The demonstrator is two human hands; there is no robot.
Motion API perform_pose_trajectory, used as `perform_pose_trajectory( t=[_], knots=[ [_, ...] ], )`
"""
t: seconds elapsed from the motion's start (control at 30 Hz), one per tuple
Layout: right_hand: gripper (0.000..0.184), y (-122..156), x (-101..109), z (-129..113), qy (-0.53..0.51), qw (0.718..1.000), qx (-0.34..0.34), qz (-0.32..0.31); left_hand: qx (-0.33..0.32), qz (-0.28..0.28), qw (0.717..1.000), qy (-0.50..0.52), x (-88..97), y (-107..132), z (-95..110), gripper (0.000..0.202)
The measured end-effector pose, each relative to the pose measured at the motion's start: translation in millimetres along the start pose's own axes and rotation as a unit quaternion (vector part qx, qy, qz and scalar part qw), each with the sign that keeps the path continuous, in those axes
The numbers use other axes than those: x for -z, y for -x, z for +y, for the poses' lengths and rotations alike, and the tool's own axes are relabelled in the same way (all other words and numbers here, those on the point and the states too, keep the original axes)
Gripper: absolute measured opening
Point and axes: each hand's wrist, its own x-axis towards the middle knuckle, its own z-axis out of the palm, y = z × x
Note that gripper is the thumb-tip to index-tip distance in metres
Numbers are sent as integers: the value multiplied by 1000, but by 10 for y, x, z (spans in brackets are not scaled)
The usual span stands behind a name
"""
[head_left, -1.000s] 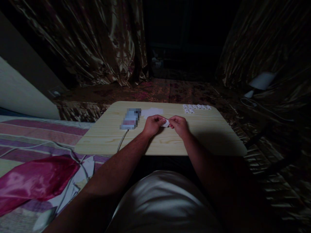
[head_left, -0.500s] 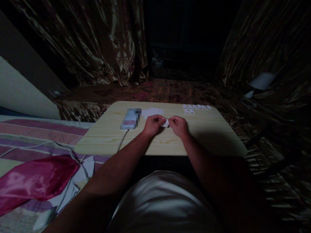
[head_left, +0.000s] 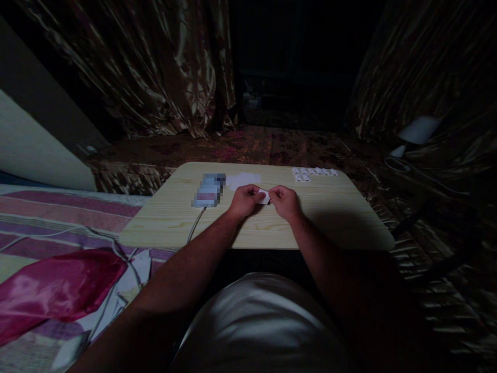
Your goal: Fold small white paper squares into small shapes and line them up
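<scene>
A small piece of white paper (head_left: 264, 197) is held between my two hands, over the middle of the light wooden table (head_left: 163, 228). My left hand (head_left: 245, 200) pinches its left side, with the thumb lying on the paper. On the right side, my right hand (head_left: 286, 200) grips the edge between thumb and bent fingers. Loose white paper (head_left: 244, 180) lies flat just beyond my left hand. Several small folded white paper pieces (head_left: 314, 172) sit in two rows near the table's far right corner.
Left of my hands lies a blurred-out device (head_left: 209, 190), probably a phone, with a white cable (head_left: 195, 225) running off the front edge. A bed with a shiny pink cloth (head_left: 62, 285) is at the left. A small white lamp (head_left: 419, 129) stands beyond the table at right.
My fingers have shifted slightly on the paper, and more of its white upper face shows between my hands. Everything else stays in place.
</scene>
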Motion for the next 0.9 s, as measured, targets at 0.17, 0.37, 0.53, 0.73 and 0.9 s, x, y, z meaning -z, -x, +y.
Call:
perform_pose_trajectory(
  t=[0.17,0.37,0.53,0.73,0.9],
  knots=[
    [18,7,12,3,12,1000,6,-3,5,-3,1000,0,4,-2,-8,30],
    [15,12,1,-6,-8,1000,5,-11,13,-9,1000,12,-6,4,15,33],
    [15,17,-6,-24,0,1000,6,2,5,10,999,35,-8,16,41,33],
    [14,29,2,-56,18,1000,13,-4,-5,21,999,41,-1,17,72,31],
    [12,33,-5,-56,0,1000,11,-12,0,17,998,53,-1,23,105,27]
  ],
)
